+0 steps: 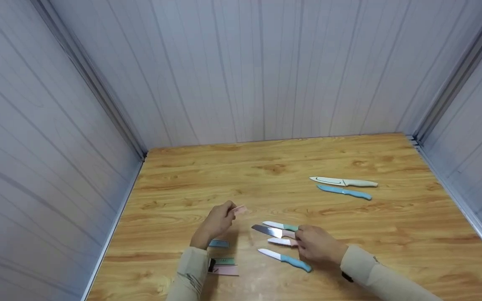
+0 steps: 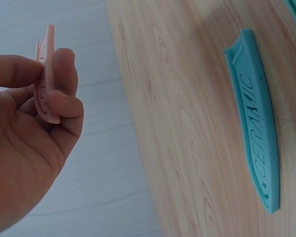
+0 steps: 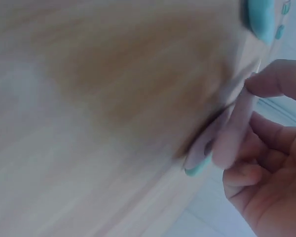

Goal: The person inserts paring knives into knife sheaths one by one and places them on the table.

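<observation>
My left hand point(image 1: 218, 221) pinches a small pink blade sheath point(image 2: 48, 74) between thumb and fingers, raised off the table. Nearby lies a blue sheath point(image 2: 256, 118) with CERAMIC in raised letters. With my right hand point(image 1: 320, 244) I grip the pink handle point(image 3: 234, 131) of a knife whose shiny blade point(image 1: 271, 230) points left, toward the left hand. Just beside it are a green-handled knife point(image 1: 273, 225) and a second pink-handled knife point(image 1: 279, 241), their handles partly hidden by the right hand. Closer to me rests a blue-handled knife point(image 1: 294, 262) with a white blade.
By the left forearm lie a green sheath point(image 1: 225, 261) and a larger pink sheath point(image 1: 226, 271). Farther back on the right are a whitish knife point(image 1: 360, 183) and a blue knife point(image 1: 356, 194), both with covered blades. Pale panels point(image 1: 262, 71) wall the wooden table point(image 1: 207, 175) at back and sides.
</observation>
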### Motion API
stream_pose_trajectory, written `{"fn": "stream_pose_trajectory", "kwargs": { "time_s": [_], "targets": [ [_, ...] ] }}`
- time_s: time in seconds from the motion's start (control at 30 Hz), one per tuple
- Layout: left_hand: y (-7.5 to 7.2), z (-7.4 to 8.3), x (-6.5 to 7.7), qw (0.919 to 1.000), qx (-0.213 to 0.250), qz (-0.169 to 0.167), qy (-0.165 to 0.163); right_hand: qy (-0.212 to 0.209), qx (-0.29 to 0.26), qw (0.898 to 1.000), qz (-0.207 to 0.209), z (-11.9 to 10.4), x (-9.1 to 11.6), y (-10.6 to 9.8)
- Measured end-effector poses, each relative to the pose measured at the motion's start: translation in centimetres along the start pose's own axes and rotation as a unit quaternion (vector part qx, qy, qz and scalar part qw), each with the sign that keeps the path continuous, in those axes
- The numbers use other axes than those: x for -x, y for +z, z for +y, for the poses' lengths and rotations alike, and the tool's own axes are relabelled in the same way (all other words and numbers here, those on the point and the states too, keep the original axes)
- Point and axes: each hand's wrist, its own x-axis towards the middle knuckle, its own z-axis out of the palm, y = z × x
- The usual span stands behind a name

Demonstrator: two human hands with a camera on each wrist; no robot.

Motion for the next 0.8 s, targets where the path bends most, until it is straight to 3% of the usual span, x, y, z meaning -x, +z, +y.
{"fn": "stream_pose_trajectory", "kwargs": {
  "time_s": [0.2, 0.53, 0.67, 0.8],
  "targets": [
    [0.0, 0.4, -0.3, 0.9996, 0.003, 0.006, 0.027, 0.032, -0.013, 0.998, 0.046, 0.5, -0.6, -1.0],
    [-0.2, 1.7, -1.2, 0.9991, 0.002, 0.007, 0.043, 0.131, -0.127, 0.981, 0.068, 2.1, -2.7, -3.8],
    [-0.1, 2.1, -1.5, 0.9989, 0.009, 0.004, 0.046, 0.145, -0.142, 0.977, 0.062, 2.5, -3.3, -4.6],
    [0.0, 2.6, -1.8, 0.9986, 0.012, 0.008, 0.051, 0.132, -0.139, 0.979, 0.076, 2.6, -3.8, -5.5]
  ]
}}
